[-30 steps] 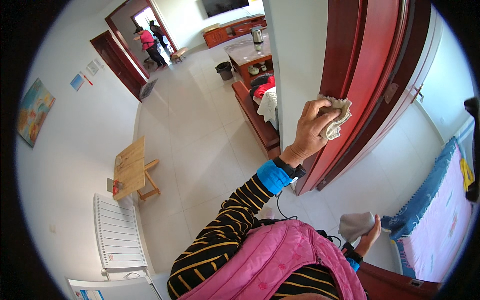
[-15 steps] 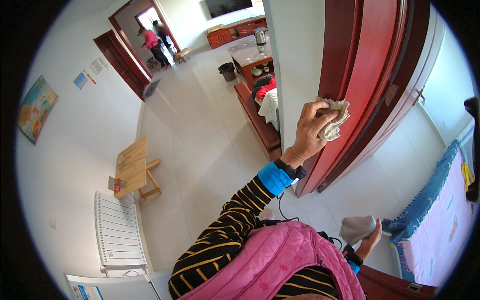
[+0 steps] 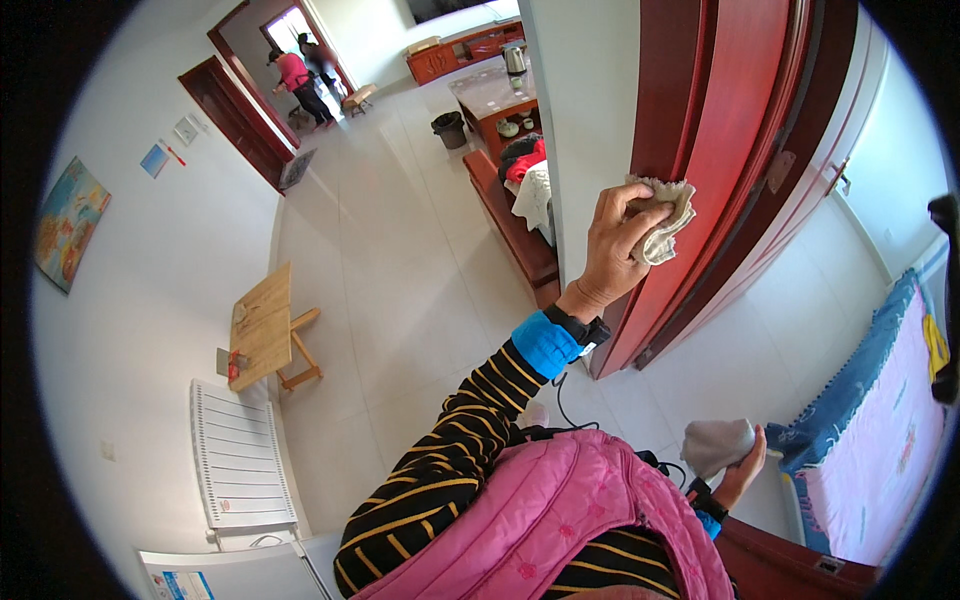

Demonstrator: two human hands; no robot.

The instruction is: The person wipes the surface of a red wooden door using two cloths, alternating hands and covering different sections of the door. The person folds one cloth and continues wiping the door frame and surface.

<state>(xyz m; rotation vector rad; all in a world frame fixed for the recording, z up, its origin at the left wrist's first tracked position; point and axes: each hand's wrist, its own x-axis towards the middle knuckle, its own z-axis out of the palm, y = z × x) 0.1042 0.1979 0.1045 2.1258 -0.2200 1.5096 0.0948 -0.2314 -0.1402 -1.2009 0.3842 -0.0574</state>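
Note:
My left hand (image 3: 617,240), arm stretched up and across, grips a folded beige cleaning cloth (image 3: 664,222) between thumb and fingers. It presses the cloth against the dark red wooden door frame (image 3: 722,190), near the frame's edge with the white wall. Lower down on the right, my right hand (image 3: 743,472) holds a bunched grey cloth (image 3: 716,447) away from the frame. Part of that hand is behind the cloth. Both wrists wear black bands over blue cuffs.
On the right is a bed (image 3: 880,430) with a pink and blue cover. Beyond the wall stand a red-brown bench (image 3: 510,220), a low table (image 3: 490,95) and a bin (image 3: 449,130). A folding wooden table (image 3: 262,330) and a radiator (image 3: 240,455) line the left wall. Two people (image 3: 300,80) stand far back.
The view has shifted slightly. My left hand with the beige cloth sits a little higher in the picture, still against the frame. My right hand keeps its hold on the grey cloth.

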